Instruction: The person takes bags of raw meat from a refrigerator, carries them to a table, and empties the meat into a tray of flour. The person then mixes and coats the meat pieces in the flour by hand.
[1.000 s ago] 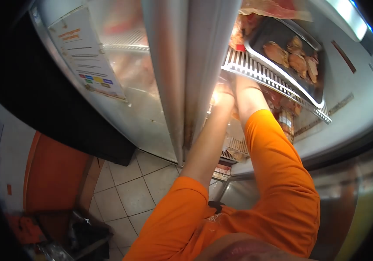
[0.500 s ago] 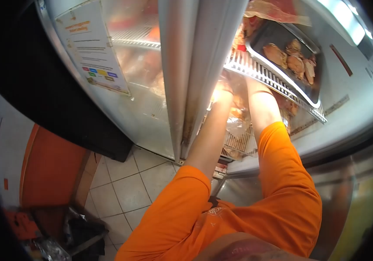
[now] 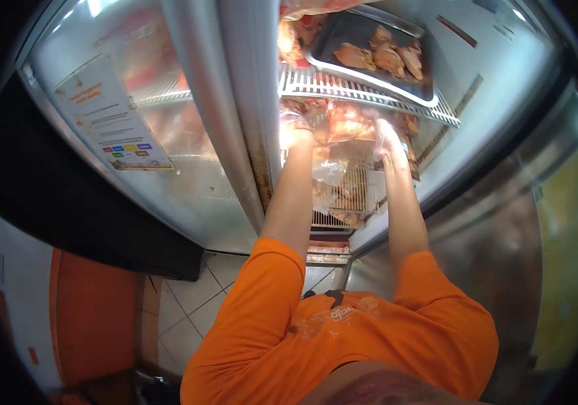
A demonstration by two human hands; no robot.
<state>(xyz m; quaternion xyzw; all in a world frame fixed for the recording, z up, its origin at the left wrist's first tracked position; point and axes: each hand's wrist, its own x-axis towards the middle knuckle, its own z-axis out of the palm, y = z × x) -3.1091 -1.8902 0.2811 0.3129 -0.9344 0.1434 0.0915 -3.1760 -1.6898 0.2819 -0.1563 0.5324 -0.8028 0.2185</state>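
Inside the open fridge, both my arms reach in below the upper wire rack (image 3: 370, 93). My left hand (image 3: 297, 135) is washed out by glare beside packed red meat, and its fingers cannot be made out. My right hand (image 3: 389, 143) is at the right side of a clear plastic bag of meat (image 3: 351, 121), its fingers closed on the plastic. Beneath the hands, a crumpled clear bag (image 3: 329, 172) and pale meat pieces (image 3: 350, 196) are on a lower wire shelf.
A dark metal tray (image 3: 370, 71) with several chicken pieces (image 3: 389, 59) rests on the upper rack. Left of the opening stands a grey door post (image 3: 235, 101), with a glass door bearing a paper notice (image 3: 110, 121). A steel door (image 3: 478, 250) is at right. Floor tiles (image 3: 194, 297) show below.
The view has shifted, so the fridge interior appears further left. My right hand has come out from under the rack into sight. The bag of meat between my hands now shows.
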